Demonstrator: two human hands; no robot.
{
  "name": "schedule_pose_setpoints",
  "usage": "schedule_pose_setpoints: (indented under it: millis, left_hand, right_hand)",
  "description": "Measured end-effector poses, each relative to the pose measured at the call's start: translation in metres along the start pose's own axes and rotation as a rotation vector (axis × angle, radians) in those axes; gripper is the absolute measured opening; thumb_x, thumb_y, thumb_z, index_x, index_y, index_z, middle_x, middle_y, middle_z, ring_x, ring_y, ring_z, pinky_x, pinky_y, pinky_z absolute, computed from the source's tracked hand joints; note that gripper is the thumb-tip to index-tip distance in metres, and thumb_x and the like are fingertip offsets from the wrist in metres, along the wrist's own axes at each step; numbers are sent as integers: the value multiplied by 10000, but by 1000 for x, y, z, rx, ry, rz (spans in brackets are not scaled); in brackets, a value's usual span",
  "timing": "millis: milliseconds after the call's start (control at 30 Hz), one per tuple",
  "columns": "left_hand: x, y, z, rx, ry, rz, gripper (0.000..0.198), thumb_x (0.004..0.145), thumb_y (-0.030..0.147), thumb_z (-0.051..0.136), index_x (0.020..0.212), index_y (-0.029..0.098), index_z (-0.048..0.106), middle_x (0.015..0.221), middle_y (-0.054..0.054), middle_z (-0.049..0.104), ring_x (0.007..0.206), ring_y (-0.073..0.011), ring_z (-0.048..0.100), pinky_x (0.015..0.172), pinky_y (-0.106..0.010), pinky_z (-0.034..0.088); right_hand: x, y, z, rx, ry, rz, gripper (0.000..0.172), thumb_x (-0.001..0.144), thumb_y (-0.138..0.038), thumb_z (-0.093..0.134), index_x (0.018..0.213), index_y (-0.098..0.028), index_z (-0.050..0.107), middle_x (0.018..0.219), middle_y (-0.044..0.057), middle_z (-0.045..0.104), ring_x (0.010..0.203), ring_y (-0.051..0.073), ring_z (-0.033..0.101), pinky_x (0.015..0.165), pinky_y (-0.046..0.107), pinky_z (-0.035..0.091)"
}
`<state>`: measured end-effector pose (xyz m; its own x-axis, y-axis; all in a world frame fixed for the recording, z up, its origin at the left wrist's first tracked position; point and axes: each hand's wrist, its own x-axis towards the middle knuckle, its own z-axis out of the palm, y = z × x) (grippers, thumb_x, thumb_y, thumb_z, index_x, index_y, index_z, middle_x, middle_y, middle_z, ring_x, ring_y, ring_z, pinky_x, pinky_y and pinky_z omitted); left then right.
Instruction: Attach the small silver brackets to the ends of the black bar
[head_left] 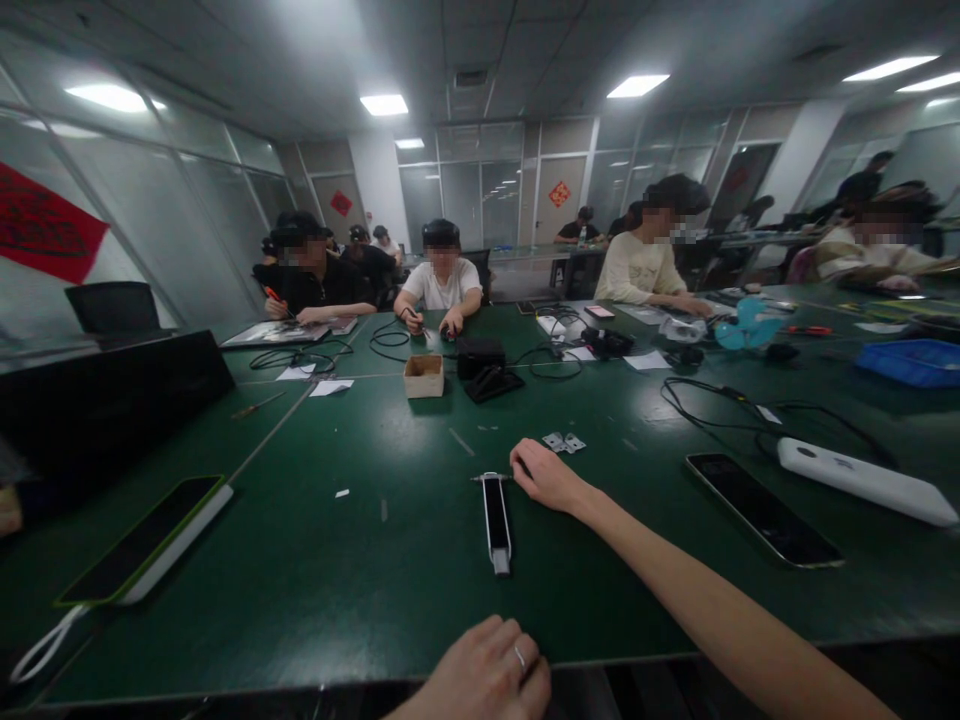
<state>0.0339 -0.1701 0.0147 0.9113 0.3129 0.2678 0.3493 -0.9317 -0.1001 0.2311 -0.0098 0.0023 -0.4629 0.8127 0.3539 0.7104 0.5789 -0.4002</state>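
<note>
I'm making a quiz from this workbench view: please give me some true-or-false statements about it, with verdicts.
1. A silver ring sits on a finger of the left hand. True.
2. The right hand is holding a long white power bank. False: it rests on the dark green table beside a black-and-white pen-shaped tool; the white power bank lies off to the right.
3. Small silver metal pieces lie just beyond the right hand. True.
4. A blue plastic tray sits beside the left hand. False: the blue plastic tray is far off at the right.
5. A small cardboard box stands on the table. True.
</note>
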Motion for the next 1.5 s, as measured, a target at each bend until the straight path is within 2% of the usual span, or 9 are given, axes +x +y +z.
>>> schedule_pose_setpoints:
  millis: [100, 167, 233, 367, 500, 633, 800, 1267, 1500]
  left_hand:
    - [-5, -2, -6, -78, -36, -27, 47, 899, 201, 526, 886, 156, 529, 729, -24, 589, 623, -149, 561, 546, -263, 406]
    - [-5, -12, -14, -185, -81, -109, 91, 888, 179, 531, 978, 173, 524, 828, -25, 619, 692, -145, 589, 597, -244, 447]
    - [-3, -30, -24, -286, -57, -229, 155, 869, 140, 518, 1014, 194, 533, 909, -20, 627, 756, -143, 608, 636, -229, 474]
    - [9, -88, -34, -427, 125, -525, 180, 839, 134, 514, 993, 189, 588, 901, -19, 634, 736, -130, 613, 665, -227, 505]
    - [22, -145, -16, -511, 274, -739, 119, 805, 160, 570, 915, 163, 614, 834, -10, 658, 748, -153, 635, 706, -269, 524]
    - [19, -173, 21, -581, 308, -833, 108, 778, 114, 586, 873, 150, 621, 829, -15, 674, 738, -152, 656, 711, -273, 532]
    - [6, -176, 43, -635, 325, -814, 104, 791, 126, 591, 880, 165, 629, 867, -14, 686, 781, -155, 670, 744, -278, 544]
    - [8, -170, 40, -582, 194, -659, 192, 845, 168, 538, 1019, 192, 617, 982, -20, 687, 903, -162, 657, 836, -295, 524]
    - [9, -167, 41, -514, 173, -597, 234, 836, 128, 557, 1055, 196, 601, 975, -18, 679, 871, -143, 653, 809, -264, 520]
  right_hand:
    - [0, 1, 1, 9, -6, 8, 117, 884, -152, 411, 856, -150, 525, 866, 65, 556, 753, 150, 526, 686, 295, 476]
    - [0, 2, 3, 16, -2, 13, 116, 886, -152, 410, 859, -153, 523, 867, 61, 559, 750, 148, 530, 686, 293, 474]
    - [0, 3, 4, 22, 11, 16, 114, 882, -147, 413, 851, -155, 523, 856, 57, 564, 743, 147, 535, 684, 291, 471]
    - [1, 0, 3, 54, 26, 53, 99, 855, -132, 445, 839, -150, 540, 798, 37, 574, 677, 134, 535, 628, 268, 460]
    - [0, -2, 4, 110, 16, 109, 85, 830, -129, 482, 832, -144, 566, 753, 21, 583, 615, 116, 527, 568, 236, 447]
    - [-2, 0, 4, 152, 8, 127, 84, 819, -153, 502, 827, -140, 585, 729, 14, 587, 598, 111, 525, 555, 230, 447]
    - [-4, 4, 0, 189, -6, 95, 93, 784, -139, 523, 840, -141, 598, 699, -1, 572, 581, 104, 513, 550, 224, 435]
    - [-6, 5, -3, 194, -62, 77, 109, 767, -131, 507, 796, -154, 609, 728, 8, 579, 596, 109, 502, 554, 231, 425]
    - [-6, 3, -5, 83, -95, 26, 183, 812, -158, 484, 758, -163, 658, 785, 32, 621, 702, 137, 561, 683, 285, 461]
